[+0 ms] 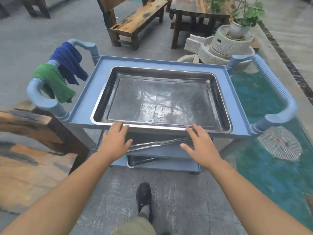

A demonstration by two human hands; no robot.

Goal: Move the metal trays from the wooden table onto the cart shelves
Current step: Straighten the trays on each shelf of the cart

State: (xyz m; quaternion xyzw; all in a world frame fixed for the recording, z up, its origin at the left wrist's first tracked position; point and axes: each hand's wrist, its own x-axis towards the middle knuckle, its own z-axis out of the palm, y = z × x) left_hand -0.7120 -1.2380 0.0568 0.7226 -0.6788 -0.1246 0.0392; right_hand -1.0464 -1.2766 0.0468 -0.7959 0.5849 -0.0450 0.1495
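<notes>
A large empty metal tray (160,97) lies on the top shelf of the blue cart (84,106). Its near rim juts slightly over the shelf's front edge. My left hand (114,139) has straight fingers, the tips touching the tray's near rim at its left. My right hand (199,143) is spread flat too, fingertips at the rim's right part. A second metal tray (160,143) sits tilted on the middle shelf, partly hidden behind my hands. A third tray (145,161) lies on the bottom shelf.
The wooden table (30,150) stands at my left, beside the cart. A blue cloth (69,63) and a green cloth (52,82) hang on the cart's left handle. A pond (264,150) lies at the right, a stone mill (225,46) and wooden bench (135,21) beyond.
</notes>
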